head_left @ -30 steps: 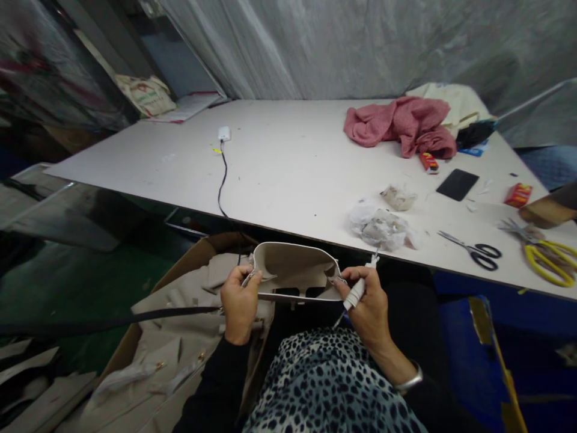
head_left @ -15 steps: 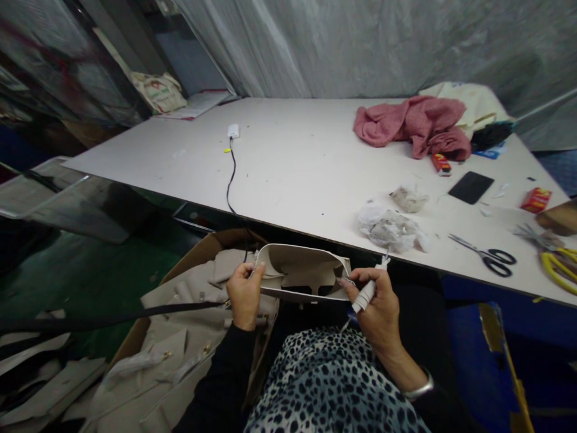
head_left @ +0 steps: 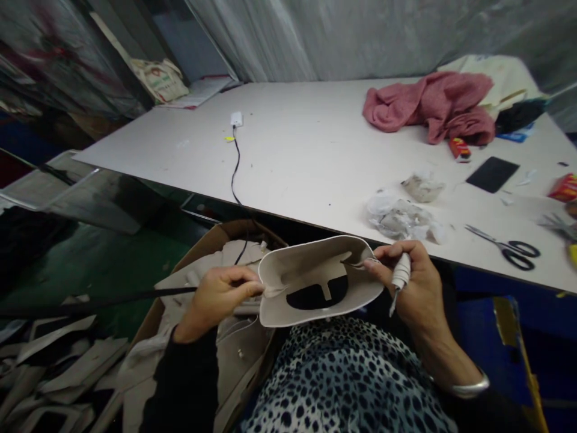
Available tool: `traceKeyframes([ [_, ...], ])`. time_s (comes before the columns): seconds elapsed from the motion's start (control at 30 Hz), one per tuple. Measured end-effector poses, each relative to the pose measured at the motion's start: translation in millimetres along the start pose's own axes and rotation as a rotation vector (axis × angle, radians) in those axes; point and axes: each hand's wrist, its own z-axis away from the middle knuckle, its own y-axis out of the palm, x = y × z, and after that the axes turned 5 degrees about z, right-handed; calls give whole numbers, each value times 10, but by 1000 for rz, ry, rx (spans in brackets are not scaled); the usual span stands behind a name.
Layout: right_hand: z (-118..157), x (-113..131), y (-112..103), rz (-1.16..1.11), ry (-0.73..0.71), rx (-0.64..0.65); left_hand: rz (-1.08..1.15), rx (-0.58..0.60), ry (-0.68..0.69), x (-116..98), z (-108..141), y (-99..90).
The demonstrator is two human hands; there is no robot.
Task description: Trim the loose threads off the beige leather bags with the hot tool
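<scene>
The beige pouch point(head_left: 311, 263) lies between the hands, its long axis running from the left hand point(head_left: 220, 300), pinching one end, to the right hand point(head_left: 412, 288), pinching the other with a white-wrapped tool point(head_left: 401, 273) in its grip, neither hand nearer

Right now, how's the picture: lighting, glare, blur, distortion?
Head view: white tabletop evenly bright, no harsh glare; small highlight on the silver bracelet; green floor dark. Head view: beige bag body readable but slightly soft, interior shaded; upper-left background smeared. Head view: edges look stretched, wide-angle style.
</scene>
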Motion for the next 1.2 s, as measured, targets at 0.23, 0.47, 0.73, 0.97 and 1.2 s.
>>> traceKeyframes([
  [0.23,74,-43,63,-17,-4,94,269,95,266,-314,-602,109],
  [0.47,104,73,74,39,-144,192,249,817,399,-887,-1106,756],
  [0.73,57,-59,101,163,-232,-17,40,844,479,-894,-1238,1110],
  [0.97,4,-158,200,133,-243,-140,83,732,384,-837,-1230,1341],
  [1.2,-77,-225,76,79,-210,-301,33,678,191,-728,-1365,1258],
])
